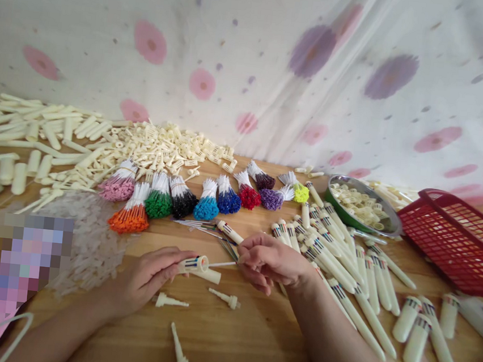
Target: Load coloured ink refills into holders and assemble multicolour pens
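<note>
My left hand (151, 275) is closed around a short cream pen barrel (193, 264) with coloured sliders in its slots, its open end facing right. Between the fingertips of my right hand (274, 261) is a thin white pen refill (222, 264); its left end reaches the barrel's opening. Whether it is inside cannot be made out. Just behind the barrel lies a plain cream tube (211, 275). Beyond my right hand rests another slider barrel (228, 231) near loose thin refills (197, 224). Cream pointed inner pieces (225, 298) are scattered on the wooden table (234, 345) between my forearms.
Bundles of coloured refills (207, 200) stand in a row behind my hands. Cream parts (163, 145) are heaped at back left, clear small pieces (85, 245) below them. Finished-looking pens (336, 264), a green bowl (391, 218) and a red basket (453, 241) occupy the right.
</note>
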Motion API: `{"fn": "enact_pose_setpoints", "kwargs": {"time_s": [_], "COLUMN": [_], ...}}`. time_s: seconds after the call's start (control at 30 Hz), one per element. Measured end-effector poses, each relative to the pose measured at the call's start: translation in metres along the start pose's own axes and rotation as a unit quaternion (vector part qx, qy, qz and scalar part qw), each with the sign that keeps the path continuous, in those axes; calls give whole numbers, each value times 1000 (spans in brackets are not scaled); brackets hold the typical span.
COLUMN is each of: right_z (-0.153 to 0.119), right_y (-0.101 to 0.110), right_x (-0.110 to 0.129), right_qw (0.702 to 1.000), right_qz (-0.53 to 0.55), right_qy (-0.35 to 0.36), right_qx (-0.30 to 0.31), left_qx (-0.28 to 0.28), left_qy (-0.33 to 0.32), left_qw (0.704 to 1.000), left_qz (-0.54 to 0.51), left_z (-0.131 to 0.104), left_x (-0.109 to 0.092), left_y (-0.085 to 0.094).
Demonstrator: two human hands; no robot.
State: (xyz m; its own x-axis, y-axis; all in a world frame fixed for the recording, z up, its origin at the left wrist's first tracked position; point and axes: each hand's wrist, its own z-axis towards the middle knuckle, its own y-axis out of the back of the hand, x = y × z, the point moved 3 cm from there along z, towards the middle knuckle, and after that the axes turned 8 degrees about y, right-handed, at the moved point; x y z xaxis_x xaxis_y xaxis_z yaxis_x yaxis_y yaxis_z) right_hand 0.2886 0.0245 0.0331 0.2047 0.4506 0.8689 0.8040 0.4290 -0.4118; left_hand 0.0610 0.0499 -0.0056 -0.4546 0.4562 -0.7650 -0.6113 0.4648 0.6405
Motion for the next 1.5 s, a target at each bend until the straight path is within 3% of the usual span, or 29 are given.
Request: {"fn": "enact_pose_setpoints", "kwargs": {"time_s": [0.57,0.87,1.1,1.3,1.5], "right_z": [1,4,10,7,-7], "right_y": [-7,-9,-20,-34,-31], "right_x": [-2,-6,-12,-11,8], "right_qw": [1000,999,997,978,964], "right_qz": [-13,-11,-67,-195,-228], "right_qy": [16,-11,-22,54,119], "right_qx": [20,51,11,-51,-72], "left_qx": [49,51,40,46,40], "left_qy": [16,19,15,29,22], "left_qw": [997,998,999,997,994], "left_qz": [-49,-17,-26,-47,-102], "left_z": [2,2,3,3,0], "left_x": [-7,-9,-14,-11,-9], "left_y": [-4,-3,-1,-2,0]}}
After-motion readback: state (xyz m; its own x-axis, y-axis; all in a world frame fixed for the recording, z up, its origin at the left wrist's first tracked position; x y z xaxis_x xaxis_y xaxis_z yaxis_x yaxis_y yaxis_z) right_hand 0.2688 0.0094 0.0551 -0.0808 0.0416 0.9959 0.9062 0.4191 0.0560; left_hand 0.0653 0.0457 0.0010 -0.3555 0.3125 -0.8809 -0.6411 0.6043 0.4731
